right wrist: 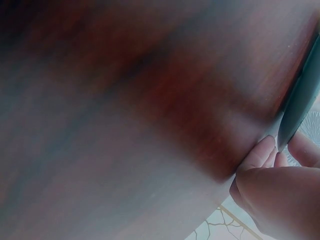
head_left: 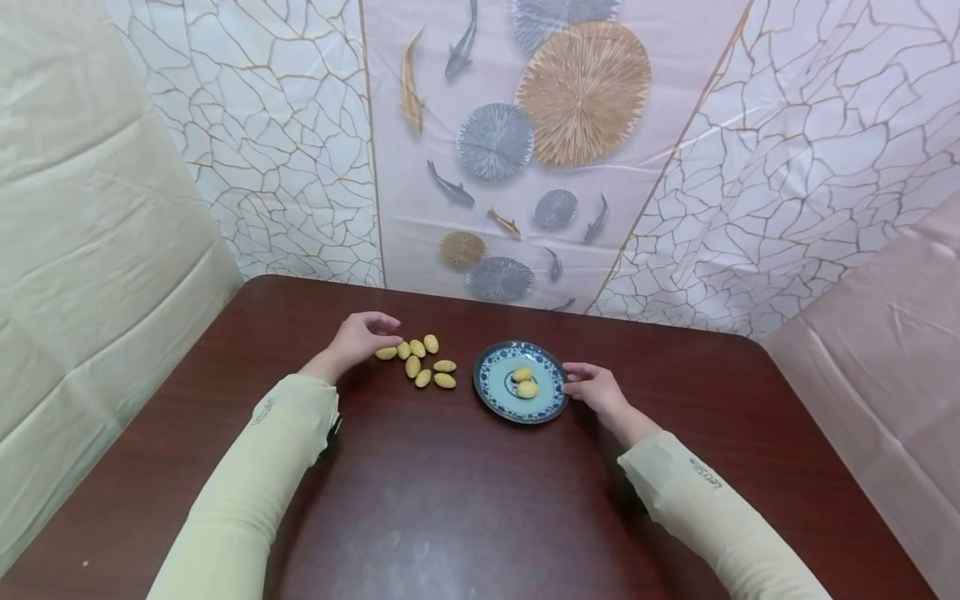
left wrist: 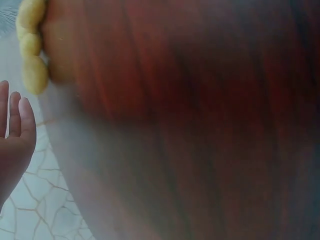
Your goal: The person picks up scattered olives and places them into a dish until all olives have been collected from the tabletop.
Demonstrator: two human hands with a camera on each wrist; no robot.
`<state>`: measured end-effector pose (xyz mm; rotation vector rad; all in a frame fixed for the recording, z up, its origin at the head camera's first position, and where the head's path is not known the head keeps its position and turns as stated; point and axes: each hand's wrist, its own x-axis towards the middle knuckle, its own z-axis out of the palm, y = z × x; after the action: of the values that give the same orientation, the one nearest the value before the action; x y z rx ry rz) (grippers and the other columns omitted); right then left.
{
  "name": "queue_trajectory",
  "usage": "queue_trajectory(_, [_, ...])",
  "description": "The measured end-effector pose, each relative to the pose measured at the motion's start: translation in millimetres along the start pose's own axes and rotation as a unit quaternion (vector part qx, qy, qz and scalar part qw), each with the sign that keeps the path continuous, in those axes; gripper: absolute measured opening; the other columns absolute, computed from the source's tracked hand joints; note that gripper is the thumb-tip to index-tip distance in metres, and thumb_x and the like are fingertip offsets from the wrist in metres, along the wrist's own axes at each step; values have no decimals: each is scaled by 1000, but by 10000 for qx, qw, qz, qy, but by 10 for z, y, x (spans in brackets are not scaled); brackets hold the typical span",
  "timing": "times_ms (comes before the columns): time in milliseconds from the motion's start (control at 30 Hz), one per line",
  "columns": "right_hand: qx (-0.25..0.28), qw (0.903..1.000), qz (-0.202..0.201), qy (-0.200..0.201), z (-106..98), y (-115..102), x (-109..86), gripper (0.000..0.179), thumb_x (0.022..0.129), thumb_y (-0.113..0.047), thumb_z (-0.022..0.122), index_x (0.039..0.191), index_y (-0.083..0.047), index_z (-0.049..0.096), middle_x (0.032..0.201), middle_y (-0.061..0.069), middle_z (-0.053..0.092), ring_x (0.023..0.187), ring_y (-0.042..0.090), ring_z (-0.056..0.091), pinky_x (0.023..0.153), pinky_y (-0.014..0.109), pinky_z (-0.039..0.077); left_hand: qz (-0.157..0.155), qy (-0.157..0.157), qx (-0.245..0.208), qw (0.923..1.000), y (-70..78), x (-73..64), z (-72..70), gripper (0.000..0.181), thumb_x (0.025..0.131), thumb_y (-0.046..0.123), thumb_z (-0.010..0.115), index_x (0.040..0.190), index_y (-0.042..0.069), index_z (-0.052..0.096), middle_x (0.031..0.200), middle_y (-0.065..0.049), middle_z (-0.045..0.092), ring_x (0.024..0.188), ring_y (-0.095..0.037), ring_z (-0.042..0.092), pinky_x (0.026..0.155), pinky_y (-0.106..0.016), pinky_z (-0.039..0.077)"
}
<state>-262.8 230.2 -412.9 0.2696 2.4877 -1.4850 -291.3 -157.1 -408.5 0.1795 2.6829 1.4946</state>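
Note:
A round plate with a blue patterned border stands right of the middle of the table. Two small yellow oval pieces lie on it, close together. My right hand pinches the plate's right rim between thumb and fingers; the right wrist view shows the plate's edge between them. Left of the plate, several more yellow oval pieces lie in a loose group. Over that group's left end is my left hand, its thumb overlapping the leftmost pieces. In the left wrist view its fingers are extended and apart from the yellow pieces.
The dark brown table has rounded far corners. Behind it hangs a cloth backdrop with fish and round leaf prints. Pale cloth covers the left side and the right side. Both arms wear light sleeves.

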Motion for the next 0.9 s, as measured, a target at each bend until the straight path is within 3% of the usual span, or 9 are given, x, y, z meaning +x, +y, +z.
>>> queue_trajectory(267, [1,10000,6,-19,18,-33,10,43,90,-3,57,133,-2,50,124,19,54,98,19,53,76,19,48,-232,18,309,9993,-178,-57,-56,39,83,18,69,116,-2,61,117,-20,63,105,-29,57,88,-36,46])
queue_trajectory(667, [73,9998,-180,26,-1,-8,34,45,87,-1,59,131,2,51,111,13,59,81,5,53,69,16,47,-43,13,740,9973,-210,-59,-26,27,80,12,72,104,0,67,103,-17,68,90,-24,62,78,-29,48])
queue_trajectory(900, [47,9999,-114,27,5,17,28,45,88,-2,59,132,1,50,115,15,58,86,8,53,71,17,47,-59,44,706,9975,-219,-77,-6,28,81,12,71,105,-1,67,105,-18,68,92,-25,63,79,-31,49])
